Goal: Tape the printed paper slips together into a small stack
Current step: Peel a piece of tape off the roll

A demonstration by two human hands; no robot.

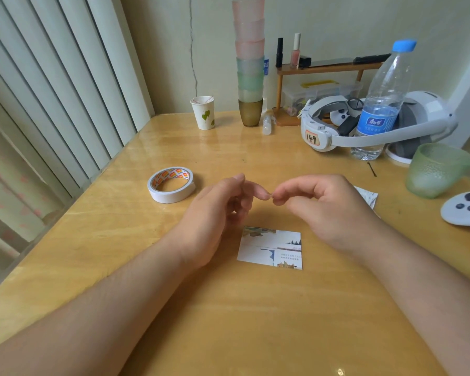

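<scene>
A printed paper slip [272, 248] with landscape pictures lies flat on the wooden table [120, 240], just below my hands. My left hand [217, 210] and my right hand [323, 204] hover above it, fingertips meeting. Between them they pinch a tiny, barely visible bit of tape [271, 196]. A roll of white double-sided tape [171, 185] lies on the table left of my left hand. Another paper slip [368, 198] peeks out behind my right hand, mostly hidden.
A frosted green cup [434, 170] and a white controller [464, 211] sit at the right. Behind stand a water bottle [383, 101], a white headset [337, 126], a tall stack of cups [250, 63], a paper cup [203, 112] and a small wooden shelf [323, 69].
</scene>
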